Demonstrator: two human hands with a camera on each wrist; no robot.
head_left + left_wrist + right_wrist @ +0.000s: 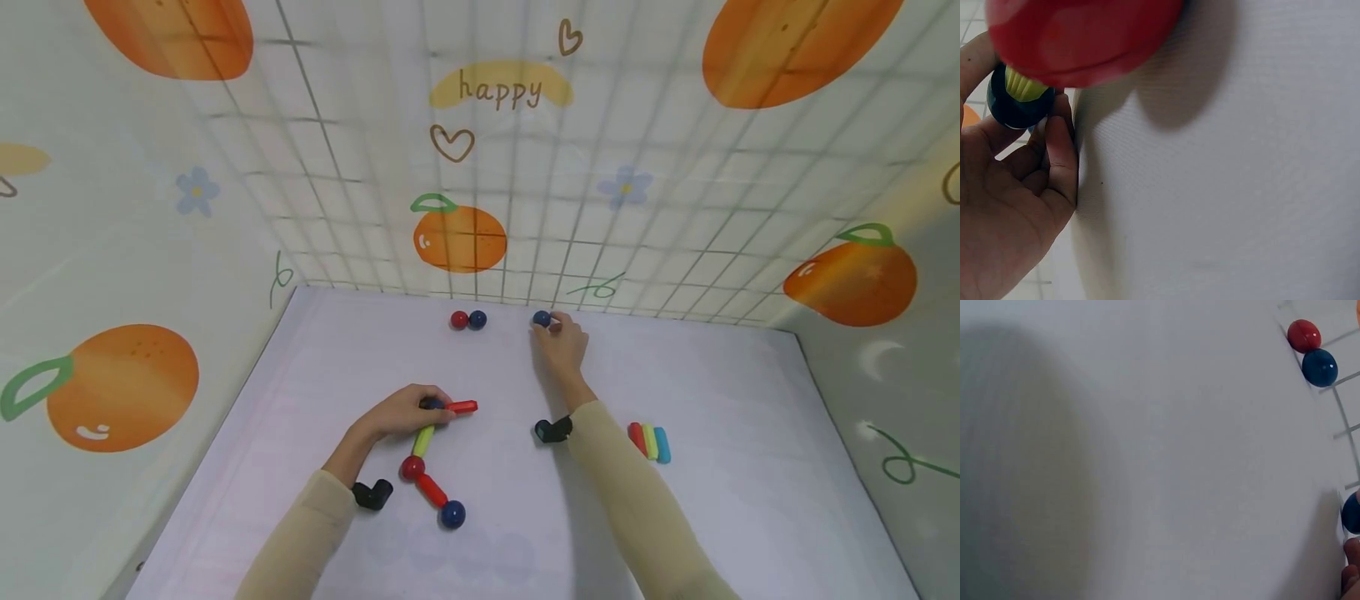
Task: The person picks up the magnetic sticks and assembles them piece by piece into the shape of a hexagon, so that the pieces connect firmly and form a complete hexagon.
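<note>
My left hand [408, 410] grips a blue ball [1015, 109], mostly hidden by the fingers in the head view. Joined to that ball are a red rod [462, 407] pointing right and a yellow-green rod [423, 441] running toward me. The chain carries on through a red ball [412, 468] and another red rod [431, 491] to a blue ball [453, 514] at its near end. Far back on the table, my right hand [564, 343] pinches a separate blue ball [542, 318] between thumb and fingers.
Left of the right hand, a red ball [459, 320] and a blue ball [477, 320] sit side by side. Loose red, yellow and blue rods [650, 442] lie to the right. Black angled pieces [373, 495] rest by each forearm. A patterned curtain [465, 183] encloses the white table [750, 500].
</note>
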